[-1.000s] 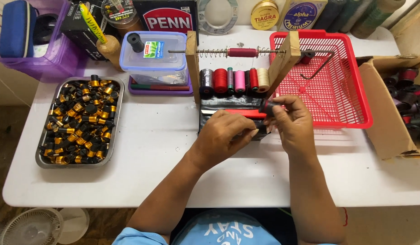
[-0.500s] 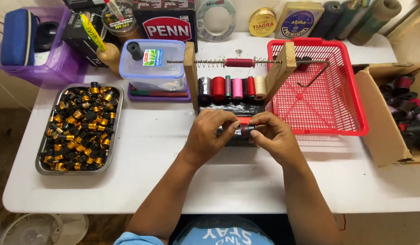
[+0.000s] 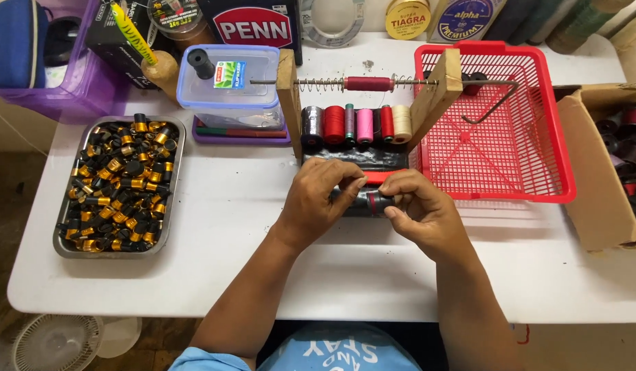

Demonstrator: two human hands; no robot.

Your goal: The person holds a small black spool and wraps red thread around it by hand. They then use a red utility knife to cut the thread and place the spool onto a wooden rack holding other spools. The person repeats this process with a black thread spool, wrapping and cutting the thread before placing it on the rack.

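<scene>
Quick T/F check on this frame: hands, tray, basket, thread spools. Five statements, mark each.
1. Both hands, left hand and right hand, meet on a small dark cylindrical part. True.
2. The metal tray holds black and gold rings. True.
3. The red basket is full of spools. False: it looks almost empty.
4. The thread spools sit left of the tray. False: they are to its right, between two wooden uprights.
5. The clear lidded box lies behind the tray. True.

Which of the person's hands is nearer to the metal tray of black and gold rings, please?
Left. The left hand is closer to the metal tray; the right hand lies beyond it, toward the red basket.
</scene>
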